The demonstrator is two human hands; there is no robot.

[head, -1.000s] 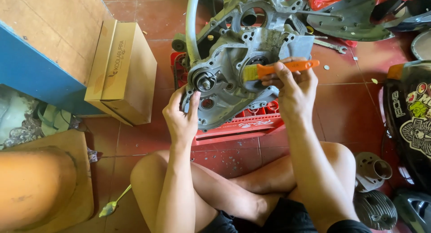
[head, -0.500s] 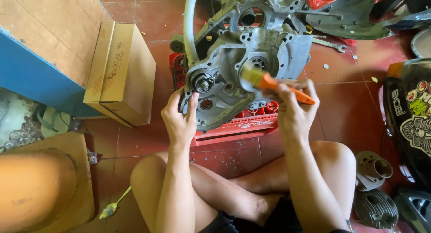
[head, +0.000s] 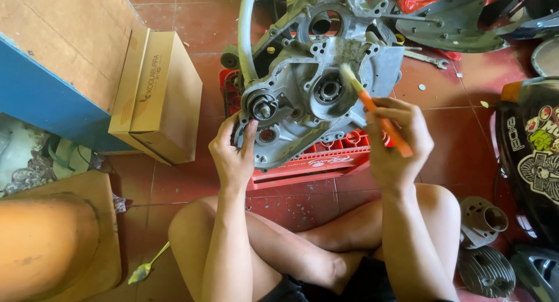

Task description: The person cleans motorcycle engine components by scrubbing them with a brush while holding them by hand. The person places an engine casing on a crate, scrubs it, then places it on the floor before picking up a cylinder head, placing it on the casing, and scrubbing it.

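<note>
From the head view, I sat cross-legged on the tiled floor [head: 454, 92] with the grey engine case [head: 317, 86] propped on a red plastic crate [head: 314, 162] in front of my knees. My left hand [head: 233, 153] was wrapped around the case's lower left edge, steadying it. My right hand [head: 399, 142] was closed on the orange-handled brush [head: 378, 116], its bristles touching the case just beside the round bearing seat. As I judged it, brushing was in hand around that seat; how clean the rest of the casting was I could not tell. A cardboard box [head: 160, 95] lay to the left, a cylinder [head: 483, 220] near my right knee.
</note>
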